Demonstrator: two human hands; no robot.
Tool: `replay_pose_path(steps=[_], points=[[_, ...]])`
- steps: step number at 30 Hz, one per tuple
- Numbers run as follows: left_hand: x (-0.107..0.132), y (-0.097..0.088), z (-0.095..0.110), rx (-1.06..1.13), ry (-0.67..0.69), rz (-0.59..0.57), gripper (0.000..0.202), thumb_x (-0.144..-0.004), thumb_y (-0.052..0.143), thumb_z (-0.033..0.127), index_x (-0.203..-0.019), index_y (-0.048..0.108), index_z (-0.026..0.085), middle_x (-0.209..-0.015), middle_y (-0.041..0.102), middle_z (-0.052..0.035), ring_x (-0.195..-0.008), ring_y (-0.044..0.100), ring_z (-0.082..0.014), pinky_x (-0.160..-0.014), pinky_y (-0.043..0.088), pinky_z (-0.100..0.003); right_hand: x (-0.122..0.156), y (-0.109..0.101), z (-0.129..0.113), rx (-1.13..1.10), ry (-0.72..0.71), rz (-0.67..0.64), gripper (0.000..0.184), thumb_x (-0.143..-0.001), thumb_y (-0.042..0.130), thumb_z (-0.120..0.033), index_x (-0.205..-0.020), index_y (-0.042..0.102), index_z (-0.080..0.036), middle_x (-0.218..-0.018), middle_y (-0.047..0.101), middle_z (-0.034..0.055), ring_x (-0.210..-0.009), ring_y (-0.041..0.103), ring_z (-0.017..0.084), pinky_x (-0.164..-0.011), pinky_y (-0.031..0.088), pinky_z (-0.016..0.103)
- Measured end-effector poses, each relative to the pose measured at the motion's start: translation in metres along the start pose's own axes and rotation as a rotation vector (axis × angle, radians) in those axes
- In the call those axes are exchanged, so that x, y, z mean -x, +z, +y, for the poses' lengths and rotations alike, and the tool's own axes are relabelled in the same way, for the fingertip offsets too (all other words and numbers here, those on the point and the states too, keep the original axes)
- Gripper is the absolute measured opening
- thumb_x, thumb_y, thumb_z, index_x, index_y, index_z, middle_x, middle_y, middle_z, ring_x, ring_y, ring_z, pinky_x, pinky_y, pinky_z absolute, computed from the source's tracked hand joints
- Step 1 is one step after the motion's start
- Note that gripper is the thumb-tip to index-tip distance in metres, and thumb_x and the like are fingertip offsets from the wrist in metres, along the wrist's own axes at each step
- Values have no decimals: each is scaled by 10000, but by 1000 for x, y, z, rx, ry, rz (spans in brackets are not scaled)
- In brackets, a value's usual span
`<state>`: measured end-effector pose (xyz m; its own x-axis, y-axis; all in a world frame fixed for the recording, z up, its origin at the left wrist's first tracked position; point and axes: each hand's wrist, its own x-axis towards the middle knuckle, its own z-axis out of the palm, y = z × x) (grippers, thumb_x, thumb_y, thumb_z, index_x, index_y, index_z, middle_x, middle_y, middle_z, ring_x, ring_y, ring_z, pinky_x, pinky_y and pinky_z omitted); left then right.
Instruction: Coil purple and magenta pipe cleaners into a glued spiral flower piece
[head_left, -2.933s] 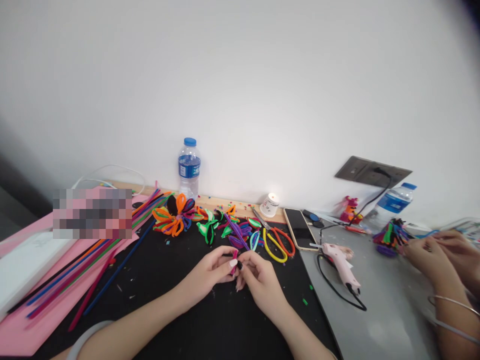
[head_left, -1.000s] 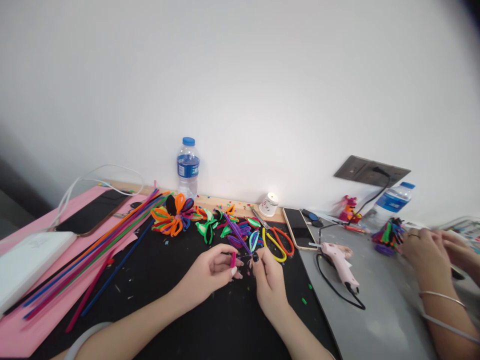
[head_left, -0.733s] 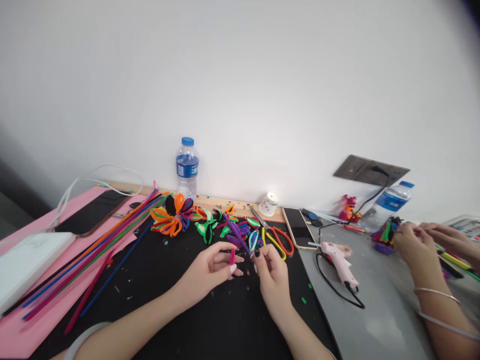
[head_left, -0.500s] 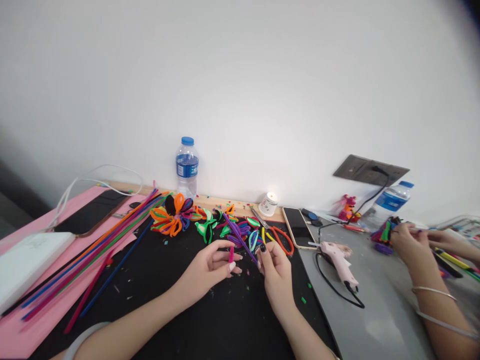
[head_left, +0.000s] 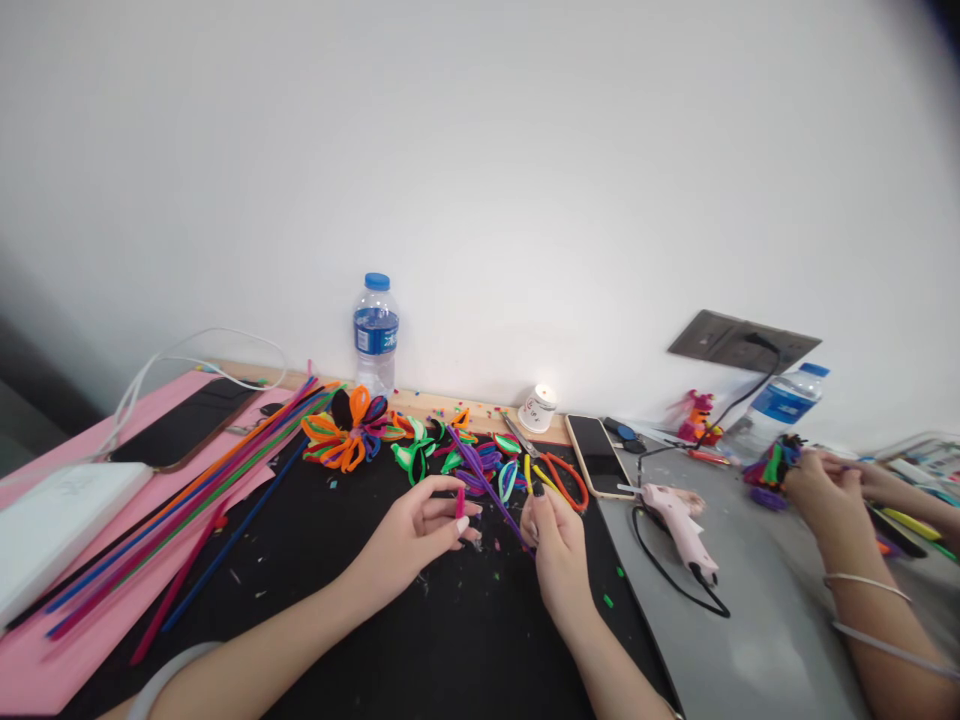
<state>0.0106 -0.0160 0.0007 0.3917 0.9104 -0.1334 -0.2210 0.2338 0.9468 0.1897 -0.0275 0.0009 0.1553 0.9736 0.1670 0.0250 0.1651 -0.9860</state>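
Between the thumb and fingers of my left hand is a short pink pipe cleaner piece, held roughly upright. My right hand is closed, thumb pressed against the curled fingers; whatever they grip is hidden. Long purple pipe cleaners slant down to the side of that hand, and I cannot tell whether it holds them. Just beyond both hands lie bent loops of green and white pipe cleaner. Orange-handled scissors rest behind my right hand.
Left, loose pipe cleaners lie across pink paper near a dark phone. A bottle and paper cup stand by the wall. Right are another phone, a pink glue gun and another person's hands.
My right hand has shifted slightly right, away from my left hand, and its fingers have turned a little. The left hand still holds the pink piece in nearly the same place.
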Motion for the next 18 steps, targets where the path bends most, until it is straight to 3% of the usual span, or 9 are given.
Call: replay_pose_path(steps=[11, 18], points=[[0, -2, 0, 16, 13, 19, 360, -751, 677, 303, -1038, 495, 186, -1017, 702, -98, -808, 695, -187, -713, 505, -281, -4, -1, 4, -3, 68, -134, 291, -879, 456, -364, -649, 364, -212, -574, 276, -70, -465, 240, 82, -432, 188, 231], [-1, -1, 0, 23, 19, 17, 342, -757, 672, 299, -1027, 497, 182, -1010, 703, -101, -798, 694, -180, -700, 505, -272, -5, -8, 15, 152, 32, -147, 399, -902, 405, -430, -582, 305, -215, -540, 235, -66, -471, 190, 92, -438, 156, 243]])
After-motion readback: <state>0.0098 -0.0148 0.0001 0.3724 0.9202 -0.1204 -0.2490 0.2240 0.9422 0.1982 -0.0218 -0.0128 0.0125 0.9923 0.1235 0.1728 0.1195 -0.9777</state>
